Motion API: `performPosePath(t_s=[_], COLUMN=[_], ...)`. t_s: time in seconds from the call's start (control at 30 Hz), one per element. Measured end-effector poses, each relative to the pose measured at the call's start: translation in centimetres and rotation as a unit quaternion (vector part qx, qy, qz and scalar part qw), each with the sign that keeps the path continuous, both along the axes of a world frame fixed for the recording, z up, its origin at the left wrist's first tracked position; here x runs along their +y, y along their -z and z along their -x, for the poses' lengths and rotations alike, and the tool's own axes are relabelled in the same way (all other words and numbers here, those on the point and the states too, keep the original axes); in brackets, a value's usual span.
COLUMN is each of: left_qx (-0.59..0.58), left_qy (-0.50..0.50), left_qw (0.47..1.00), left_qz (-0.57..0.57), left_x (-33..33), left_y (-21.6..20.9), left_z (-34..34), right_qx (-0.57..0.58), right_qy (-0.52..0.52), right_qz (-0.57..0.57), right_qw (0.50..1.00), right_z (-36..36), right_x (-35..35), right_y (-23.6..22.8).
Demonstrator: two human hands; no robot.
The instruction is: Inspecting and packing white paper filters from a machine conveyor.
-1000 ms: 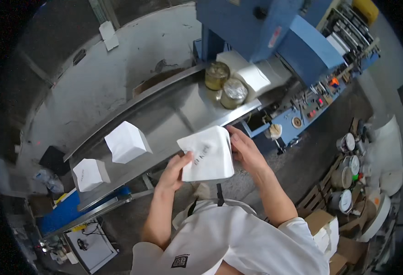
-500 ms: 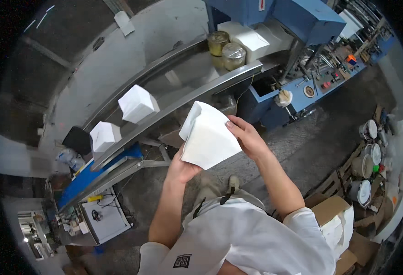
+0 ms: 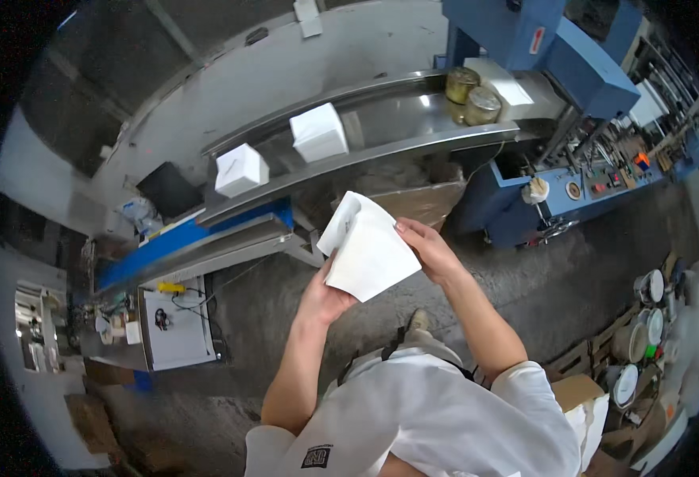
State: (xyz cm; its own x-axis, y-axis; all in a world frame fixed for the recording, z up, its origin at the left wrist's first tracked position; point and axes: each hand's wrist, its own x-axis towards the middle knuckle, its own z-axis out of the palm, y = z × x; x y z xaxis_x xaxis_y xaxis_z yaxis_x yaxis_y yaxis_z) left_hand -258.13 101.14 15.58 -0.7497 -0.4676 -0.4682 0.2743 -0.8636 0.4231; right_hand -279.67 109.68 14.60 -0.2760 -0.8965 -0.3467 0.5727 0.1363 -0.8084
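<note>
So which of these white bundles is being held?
The bundle between the left hand and right hand; the two white bundles farther left rest on the metal table.

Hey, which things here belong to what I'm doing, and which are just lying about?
Likely part of the job:
white paper stack, held by left hand and right hand
two similar stacks on the metal table

Probably just lying about:
buckets, right
cardboard box, lower right
clear plastic bag, left

dim | glare on metal chute (image 3: 397,117) | fisheye bend | edges perhaps blurred
</note>
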Motion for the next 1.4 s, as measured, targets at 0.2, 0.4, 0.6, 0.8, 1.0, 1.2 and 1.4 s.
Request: performPosePath(t_s=[0.2, 0.4, 0.6, 0.8, 1.0, 1.2, 1.4], left_qx=[-0.073, -0.165, -0.151, -0.215, -0.363, -0.327, -0.350], left_qy=[-0.075, -0.062, -0.136, -0.186, -0.188, -0.259, -0.338], left_qw=[0.993, 0.958, 0.962, 0.928, 0.897, 0.891, 0.867], left_qz=[0.056, 0.227, 0.182, 0.241, 0.170, 0.176, 0.108], left_x=[1.4, 3.5, 2.1, -1.9, -8.4, -11.3, -16.1], left_y=[3.8, 2.4, 4.8, 7.0, 3.3, 3.2, 6.0], left_z=[-12.1, -20.6, -26.7, -33.9, -38.7, -43.4, -47.5], right_qx=[0.046, 0.009, 0.087, 0.071, -0.028, 0.009, 0.017], right_qy=[-0.087, -0.237, -0.307, -0.360, -0.307, -0.305, -0.302], right_qz=[-0.023, -0.030, -0.028, -0.052, -0.015, -0.026, -0.028], right_qw=[0.995, 0.971, 0.947, 0.929, 0.951, 0.952, 0.953], right_z=[-10.4, -18.8, -24.9, -30.8, -38.2, -44.4, -49.1], right_x=[-0.5, -0.1, -3.0, -12.0, -21.5, -29.6, -34.7], right_y=[0.4, 5.2, 0.8, 3.7, 8.3, 7.9, 9.1])
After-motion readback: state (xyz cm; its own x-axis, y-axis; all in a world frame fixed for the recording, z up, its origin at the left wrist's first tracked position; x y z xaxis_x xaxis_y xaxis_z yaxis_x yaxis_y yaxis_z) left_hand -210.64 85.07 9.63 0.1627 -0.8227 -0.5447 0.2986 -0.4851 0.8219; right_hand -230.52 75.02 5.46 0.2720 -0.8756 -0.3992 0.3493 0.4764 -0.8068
